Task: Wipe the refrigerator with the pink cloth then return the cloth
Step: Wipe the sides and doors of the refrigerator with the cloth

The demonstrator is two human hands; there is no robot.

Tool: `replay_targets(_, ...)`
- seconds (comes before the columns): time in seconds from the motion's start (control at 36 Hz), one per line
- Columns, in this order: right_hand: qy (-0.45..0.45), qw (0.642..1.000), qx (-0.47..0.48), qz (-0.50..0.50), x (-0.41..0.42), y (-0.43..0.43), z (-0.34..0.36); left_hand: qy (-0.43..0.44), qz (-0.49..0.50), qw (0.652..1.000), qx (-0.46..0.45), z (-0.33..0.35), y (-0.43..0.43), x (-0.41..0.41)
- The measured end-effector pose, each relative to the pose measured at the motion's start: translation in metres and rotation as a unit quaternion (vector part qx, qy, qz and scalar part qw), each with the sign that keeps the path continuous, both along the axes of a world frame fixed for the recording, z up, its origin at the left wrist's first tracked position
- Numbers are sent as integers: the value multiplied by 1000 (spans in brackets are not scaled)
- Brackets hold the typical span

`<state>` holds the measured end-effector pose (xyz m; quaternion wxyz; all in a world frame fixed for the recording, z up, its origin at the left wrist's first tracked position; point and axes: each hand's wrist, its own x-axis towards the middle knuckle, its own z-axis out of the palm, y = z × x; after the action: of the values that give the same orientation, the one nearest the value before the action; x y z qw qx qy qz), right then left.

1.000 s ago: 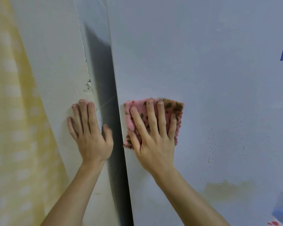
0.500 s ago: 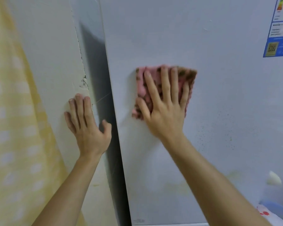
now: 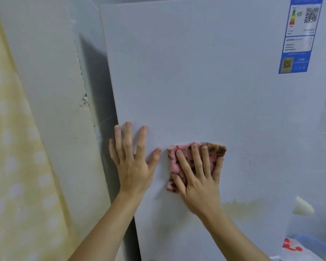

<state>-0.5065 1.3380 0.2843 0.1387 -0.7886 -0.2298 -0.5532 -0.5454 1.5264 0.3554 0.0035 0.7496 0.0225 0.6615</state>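
The refrigerator [image 3: 205, 81] shows a pale grey-white flat side that fills most of the view. A pink cloth [image 3: 174, 162] with dark spots lies flat against it, low and centre. My right hand [image 3: 198, 176] presses the cloth to the surface with spread fingers. Just left of the cloth, my left hand [image 3: 133, 159] rests flat on the refrigerator near its left edge, fingers apart, holding nothing. A yellowish stain [image 3: 247, 206] and dark speckles [image 3: 249, 157] mark the surface to the right of the cloth.
A cream wall [image 3: 51, 110] stands left of a narrow dark gap [image 3: 104, 102]. A yellow patterned curtain [image 3: 13, 166] hangs at far left. A blue energy label [image 3: 299, 34] sits at top right. A blue basin [image 3: 312, 249] is at bottom right.
My right hand slid the cloth up, then back down and a little right on the refrigerator. My left hand moved from the wall across the gap onto the refrigerator's side.
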Motion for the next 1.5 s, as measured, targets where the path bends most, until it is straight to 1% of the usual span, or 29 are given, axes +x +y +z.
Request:
replay_targets(0.11, -16, 1000, 19, 8, 2, -1, 44, -1, 4, 1000, 17, -2, -3, -1)
replay_targets(0.17, -28, 998, 56, -2, 8, -4, 85, 2, 0, 1000, 30, -3, -8, 1)
replay_targets(0.25, -13, 993, 115, -4, 13, -5, 149, -6, 2, 1000, 26, -1, -12, 5)
replay_targets(0.33, -16, 991, 130, -6, 13, -6, 169, -5, 4, 1000, 25, 0, -14, 4)
replay_targets(0.47, -40, 993, 109, -20, 14, -11, 138, -7, 11, 1000, 20, 2, -21, 5)
replay_targets(0.56, -50, 995, 81, -12, 15, -20, 80, -8, 15, 1000, 20, 1, -23, 5)
replay_targets(0.67, -4, 1000, 24, -3, 15, -43, -12, -8, 24, 1000, 17, -1, -25, 5)
replay_targets(0.72, 11, 1000, 12, -1, 17, -50, -28, -3, 27, 1000, 10, 0, -28, 3)
replay_targets(0.81, 12, 1000, 11, 2, 18, -53, -21, 4, 15, 1000, 1, 1, -34, 1)
replay_targets(0.86, 6, 1000, 12, 4, 19, -54, -8, 6, 4, 1000, 2, 1, -39, 0)
replay_targets(0.92, -10, 1000, 20, 9, 23, -56, 19, 9, -6, 1000, 2, 2, -44, 1)
replay_targets(1.06, -68, 995, 74, -6, 35, -64, 143, 15, -17, 1000, -10, 10, -56, 6)
replay_targets(1.11, -60, 994, 88, -11, 36, -66, 178, 14, -18, 1000, -8, 13, -60, 7)
replay_targets(1.17, -45, 995, 93, -8, 36, -67, 189, 13, -23, 1000, -2, 15, -64, 8)
replay_targets(1.25, -54, 995, 84, -15, 37, -69, 175, 14, -19, 1000, -7, 16, -70, 8)
replay_targets(1.33, -49, 995, 81, -20, 38, -74, 142, 25, -20, 999, -14, 14, -74, 8)
replay_targets(1.5, -14, 999, 36, -13, 37, -96, 17, 30, -17, 999, -17, 8, -81, 8)
